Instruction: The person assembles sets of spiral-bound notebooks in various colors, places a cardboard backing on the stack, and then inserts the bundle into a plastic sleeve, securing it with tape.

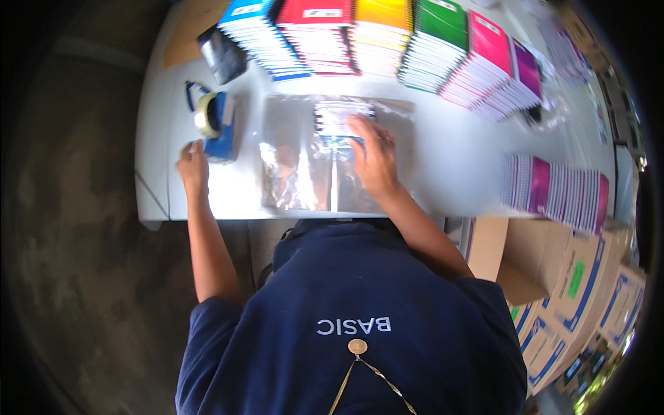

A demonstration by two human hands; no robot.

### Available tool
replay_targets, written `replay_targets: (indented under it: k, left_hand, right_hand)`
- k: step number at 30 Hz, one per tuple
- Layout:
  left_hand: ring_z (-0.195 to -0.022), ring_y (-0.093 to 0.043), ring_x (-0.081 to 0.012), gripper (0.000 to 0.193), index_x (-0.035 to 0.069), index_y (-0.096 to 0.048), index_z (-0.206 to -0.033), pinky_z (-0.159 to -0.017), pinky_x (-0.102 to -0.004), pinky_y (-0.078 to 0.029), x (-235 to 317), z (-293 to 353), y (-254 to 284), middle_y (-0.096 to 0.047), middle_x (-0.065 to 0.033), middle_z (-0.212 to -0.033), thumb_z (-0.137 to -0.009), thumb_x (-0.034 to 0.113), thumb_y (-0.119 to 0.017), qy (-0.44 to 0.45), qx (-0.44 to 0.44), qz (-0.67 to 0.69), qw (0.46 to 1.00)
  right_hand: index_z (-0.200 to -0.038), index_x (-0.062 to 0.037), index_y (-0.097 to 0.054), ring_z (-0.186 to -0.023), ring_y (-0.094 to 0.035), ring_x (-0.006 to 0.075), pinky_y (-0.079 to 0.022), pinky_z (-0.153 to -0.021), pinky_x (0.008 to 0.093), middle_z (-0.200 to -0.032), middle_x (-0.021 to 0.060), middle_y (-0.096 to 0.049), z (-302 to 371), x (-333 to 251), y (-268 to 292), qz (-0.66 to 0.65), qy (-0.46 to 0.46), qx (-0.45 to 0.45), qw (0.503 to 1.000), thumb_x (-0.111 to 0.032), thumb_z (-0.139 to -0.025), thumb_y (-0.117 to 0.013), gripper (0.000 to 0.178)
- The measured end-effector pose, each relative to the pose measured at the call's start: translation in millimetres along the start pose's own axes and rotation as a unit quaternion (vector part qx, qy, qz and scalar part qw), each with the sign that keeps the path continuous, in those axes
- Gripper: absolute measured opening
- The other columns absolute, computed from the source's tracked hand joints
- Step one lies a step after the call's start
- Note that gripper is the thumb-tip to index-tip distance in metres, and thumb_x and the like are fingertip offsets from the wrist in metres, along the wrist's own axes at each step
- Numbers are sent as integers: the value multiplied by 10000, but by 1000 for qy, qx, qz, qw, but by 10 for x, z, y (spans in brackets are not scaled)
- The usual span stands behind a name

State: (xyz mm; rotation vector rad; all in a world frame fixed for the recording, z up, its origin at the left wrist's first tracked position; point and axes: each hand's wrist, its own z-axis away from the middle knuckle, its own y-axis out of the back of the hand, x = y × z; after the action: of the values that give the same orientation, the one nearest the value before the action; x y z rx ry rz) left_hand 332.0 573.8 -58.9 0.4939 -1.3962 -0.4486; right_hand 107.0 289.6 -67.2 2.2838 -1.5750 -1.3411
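My left hand (194,166) is at the near left end of a blue tape dispenser (221,142), which carries a roll of pale tape (206,115). Its fingers are bent together; whatever they may pinch is too small to make out. In front of me lies a clear plastic bag (297,176), flat and shiny on the table. A spiral notebook bundle (332,117) sits at the bag's far part, its coil edges showing. Over the bundle's right side rests my right hand (377,155), fingers apart and slightly blurred, gripping nothing visible.
Stacks of spiral notebooks in blue, red, yellow, green (440,41), pink and purple line the white table's (449,166) far side. A purple notebook row (553,190) lies at the right. A dark box-like object (221,55) stands far left. Cardboard boxes (553,297) sit below right.
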Motion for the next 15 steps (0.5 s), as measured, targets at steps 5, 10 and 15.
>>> replay_targets:
  k: [5, 10, 15]
  left_hand:
    - [-778, -412, -147, 427, 73, -652, -1048, -656, -285, -359, 190, -333, 182, -540, -53, -929, -848, 441, -569, 183, -274, -72, 941]
    - [-872, -505, -145, 231, 85, -662, -898, -756, -260, -418, -63, -130, 349, -577, -24, -988, -871, 305, -595, 123, -339, 244, 900]
    - [-804, -608, -173, 165, 5, -691, -874, -784, -320, -482, -620, 175, 536, -667, -74, -868, -842, 146, -612, 71, -188, 61, 978]
  right_hand:
    - [-1212, -90, -547, -1076, -588, 216, -391, -909, 349, -1155, 72, -630, 11, 32, 48, 36, 8, -6, 999, -13, -764, -684, 475]
    - [-1187, -76, -546, -1087, -583, 216, -393, -907, 348, -1143, 62, -632, 8, 63, 34, 32, 27, -6, 999, -3, -769, -683, 446]
    - [-1179, -57, -536, -1024, -603, 228, -409, -883, 352, -1082, 67, -662, -30, 15, 52, 45, 36, -5, 998, -17, -794, -664, 407]
